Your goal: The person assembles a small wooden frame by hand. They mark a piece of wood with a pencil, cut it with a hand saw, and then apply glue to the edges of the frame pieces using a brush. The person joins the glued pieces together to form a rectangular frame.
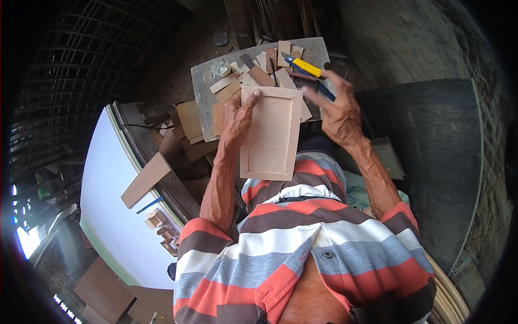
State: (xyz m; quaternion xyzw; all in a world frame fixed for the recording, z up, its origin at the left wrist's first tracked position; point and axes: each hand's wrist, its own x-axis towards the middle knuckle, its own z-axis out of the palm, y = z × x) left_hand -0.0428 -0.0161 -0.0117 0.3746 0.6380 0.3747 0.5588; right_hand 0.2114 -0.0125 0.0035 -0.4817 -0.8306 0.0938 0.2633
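My left hand [240,112] grips a shallow wooden tray [270,135] by its upper left corner, thumb on top of the rim. The tray is pale, rectangular and tilted toward me, with a flat base and mitred strips around its edge. To the right of the tray is my right hand [340,113], slightly blurred, its fingers apart. No object shows in its grasp. Close to its fingertips lies a yellow utility knife [306,67] on the small worktable [203,89]. Blue-handled tools sit partly hidden behind that hand.
Wood offcuts [260,75] and a small glass jar [223,68] crowd the worktable. At left stands a white panel [116,189] bearing a wooden strip [145,180], a blue stick [149,205] and small wooden pieces [155,218]. A dark board [426,140] leans at right.
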